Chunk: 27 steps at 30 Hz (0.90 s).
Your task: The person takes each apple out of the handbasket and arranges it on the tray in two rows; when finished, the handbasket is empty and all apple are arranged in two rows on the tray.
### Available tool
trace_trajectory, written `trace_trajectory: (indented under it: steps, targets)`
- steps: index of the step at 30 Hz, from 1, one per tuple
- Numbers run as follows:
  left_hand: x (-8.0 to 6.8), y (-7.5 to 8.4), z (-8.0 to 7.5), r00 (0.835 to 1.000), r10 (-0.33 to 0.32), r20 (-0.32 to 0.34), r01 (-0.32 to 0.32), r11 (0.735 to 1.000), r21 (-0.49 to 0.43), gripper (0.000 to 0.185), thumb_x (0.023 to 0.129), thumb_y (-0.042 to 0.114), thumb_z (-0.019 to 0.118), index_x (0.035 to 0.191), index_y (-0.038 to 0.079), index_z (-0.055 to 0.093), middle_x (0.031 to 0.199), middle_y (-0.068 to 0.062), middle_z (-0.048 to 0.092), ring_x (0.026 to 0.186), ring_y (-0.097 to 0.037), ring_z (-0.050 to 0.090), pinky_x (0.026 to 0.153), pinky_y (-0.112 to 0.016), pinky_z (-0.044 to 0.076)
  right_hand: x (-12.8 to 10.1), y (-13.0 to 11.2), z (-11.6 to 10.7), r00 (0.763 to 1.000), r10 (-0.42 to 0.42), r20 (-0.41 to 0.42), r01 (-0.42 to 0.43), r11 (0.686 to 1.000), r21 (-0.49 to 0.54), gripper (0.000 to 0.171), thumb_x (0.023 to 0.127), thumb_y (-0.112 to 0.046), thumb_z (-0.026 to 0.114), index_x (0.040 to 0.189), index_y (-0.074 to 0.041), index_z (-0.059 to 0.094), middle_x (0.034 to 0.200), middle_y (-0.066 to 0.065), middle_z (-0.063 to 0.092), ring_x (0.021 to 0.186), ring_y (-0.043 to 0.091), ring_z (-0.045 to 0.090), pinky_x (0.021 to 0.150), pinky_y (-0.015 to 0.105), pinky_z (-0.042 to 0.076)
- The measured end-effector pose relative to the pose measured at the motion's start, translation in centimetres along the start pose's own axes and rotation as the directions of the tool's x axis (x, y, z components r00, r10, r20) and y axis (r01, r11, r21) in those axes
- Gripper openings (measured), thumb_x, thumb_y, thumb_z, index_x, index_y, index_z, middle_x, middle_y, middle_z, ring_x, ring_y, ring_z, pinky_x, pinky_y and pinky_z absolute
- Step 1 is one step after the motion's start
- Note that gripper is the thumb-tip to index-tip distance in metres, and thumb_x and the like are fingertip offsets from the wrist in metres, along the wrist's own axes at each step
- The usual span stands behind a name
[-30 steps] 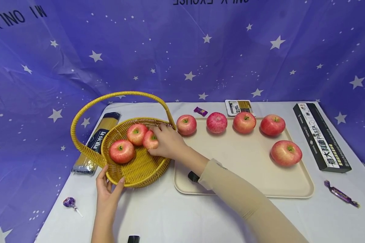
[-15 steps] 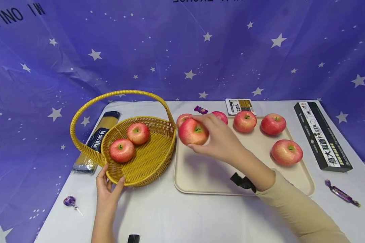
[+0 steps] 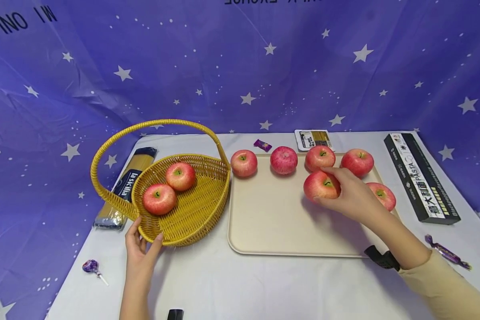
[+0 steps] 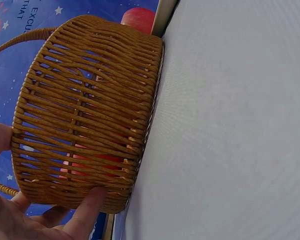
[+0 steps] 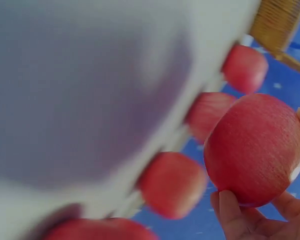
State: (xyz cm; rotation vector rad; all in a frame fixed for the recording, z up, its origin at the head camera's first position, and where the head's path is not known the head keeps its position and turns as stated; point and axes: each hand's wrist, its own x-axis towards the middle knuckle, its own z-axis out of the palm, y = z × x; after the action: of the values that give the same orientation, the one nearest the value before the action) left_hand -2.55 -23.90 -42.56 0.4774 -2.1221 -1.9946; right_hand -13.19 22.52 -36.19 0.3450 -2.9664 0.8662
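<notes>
My right hand (image 3: 354, 195) holds a red apple (image 3: 319, 186) over the beige tray (image 3: 272, 226); in the right wrist view the fingers curl around the apple (image 5: 255, 150). Around the tray's far and right edges sit several more apples, one pale pink (image 3: 284, 160) and one at the right (image 3: 385, 196) partly hidden behind the hand. On the left stands a yellow wicker basket (image 3: 214, 218) with two apples inside, one in front (image 3: 159, 199) and one behind (image 3: 180, 176). My left hand (image 3: 139, 255) grips the basket's near left rim, fingers against the weave (image 4: 90, 105).
A spaghetti pack (image 3: 124, 191) lies behind the basket's left side. Right of the tray is a black pasta box (image 3: 422, 178), with a wrapped candy (image 3: 448, 252) nearer. A lollipop (image 3: 91, 266) lies front left. A small purple packet (image 3: 262, 145) and a card-like pack (image 3: 313, 140) lie at the back.
My right hand has taken an apple out of the basket and carried it rightward over the tray. The left hand and the basket have stayed in place.
</notes>
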Motion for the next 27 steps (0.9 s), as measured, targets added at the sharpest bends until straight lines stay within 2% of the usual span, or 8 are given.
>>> trace_trajectory:
  steps: [7, 15, 20, 23, 27]
  targets:
    - [0.1, -0.1, -0.2, 1.000, -0.015, -0.003, 0.015, 1.000, 0.008, 0.076, 0.096, 0.003, 0.057, 0.153, 0.018, 0.010, 0.160, -0.009, 0.002, 0.145, -0.028, 0.008, 0.098, -0.013, 0.038, -0.3, 2.4, 0.8, 0.999, 0.035, 0.041, -0.033, 0.999, -0.040, 0.077, 0.077, -0.048, 0.077, 0.136, -0.007, 0.048, 0.127, 0.023, 0.050, 0.111, 0.039, 0.052, 0.092, 0.060, 0.042]
    - [0.1, -0.1, 0.0, 1.000, -0.003, -0.004, 0.003, 1.000, -0.007, 0.075, 0.095, 0.002, 0.057, 0.153, 0.017, 0.012, 0.159, -0.010, 0.003, 0.145, -0.029, 0.008, 0.094, -0.010, 0.040, -0.2, 3.3, 1.4, 0.996, 0.036, 0.079, -0.032, 0.998, -0.049, 0.080, 0.078, -0.051, 0.076, 0.136, -0.004, 0.047, 0.130, 0.024, 0.048, 0.118, 0.040, 0.047, 0.097, 0.063, 0.039]
    - [0.0, 0.0, 0.1, 1.000, 0.006, -0.008, -0.006, 1.000, -0.018, 0.073, 0.095, 0.001, 0.056, 0.152, 0.015, 0.013, 0.159, -0.011, 0.005, 0.145, -0.030, 0.009, 0.092, -0.009, 0.041, 0.1, 3.6, 1.6, 0.996, 0.023, 0.087, -0.018, 0.998, -0.054, 0.081, 0.078, -0.051, 0.076, 0.137, -0.004, 0.046, 0.135, 0.026, 0.045, 0.129, 0.044, 0.038, 0.101, 0.064, 0.034]
    - [0.0, 0.0, 0.1, 1.000, 0.005, -0.009, -0.005, 1.000, -0.012, 0.073, 0.095, 0.001, 0.056, 0.152, 0.015, 0.013, 0.159, -0.010, 0.005, 0.145, -0.029, 0.010, 0.096, -0.012, 0.040, 0.2, 3.4, 1.6, 0.996, -0.006, 0.090, 0.013, 0.997, -0.076, 0.082, 0.078, -0.050, 0.076, 0.137, -0.003, 0.045, 0.134, 0.025, 0.046, 0.129, 0.045, 0.036, 0.102, 0.065, 0.033]
    - [-0.1, 0.0, 0.1, 1.000, 0.004, -0.014, -0.004, 1.000, 0.001, 0.073, 0.095, 0.002, 0.057, 0.152, 0.015, 0.013, 0.159, -0.010, 0.006, 0.145, -0.028, 0.010, 0.100, -0.014, 0.038, 0.3, 2.5, 1.8, 0.996, -0.087, 0.029, 0.089, 0.992, -0.093, 0.082, 0.078, -0.045, 0.078, 0.138, -0.001, 0.044, 0.136, 0.022, 0.044, 0.127, 0.044, 0.035, 0.103, 0.064, 0.030]
